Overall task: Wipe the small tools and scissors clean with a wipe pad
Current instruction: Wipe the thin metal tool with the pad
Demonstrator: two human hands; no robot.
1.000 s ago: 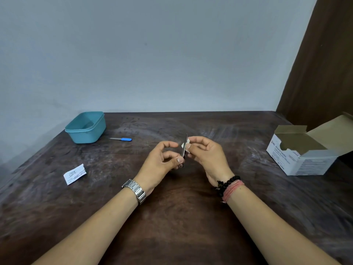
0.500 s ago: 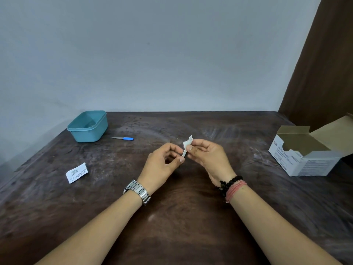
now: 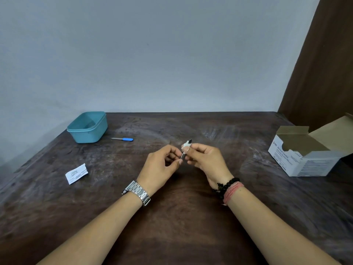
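Note:
My left hand [image 3: 161, 165] pinches the lower end of a thin metal tool [image 3: 183, 155] above the middle of the dark wooden table [image 3: 172, 217]. My right hand [image 3: 206, 161] pinches a small white wipe pad [image 3: 185, 144] around the tool's upper part; the dark tip sticks out above the pad. A second small tool with a blue handle [image 3: 122, 139] lies on the table beside the teal plastic tub [image 3: 87, 128]. No scissors are in view.
An open white cardboard box of swabs [image 3: 305, 157] stands at the right edge. A torn white wrapper [image 3: 76, 173] lies at the left. A grey wall runs behind the table, with a brown panel at the far right.
The wipe pad has slid along the metal tool toward its tip and part-way back, so the dark tip now shows above it. My left hand keeps its hold on the lower end.

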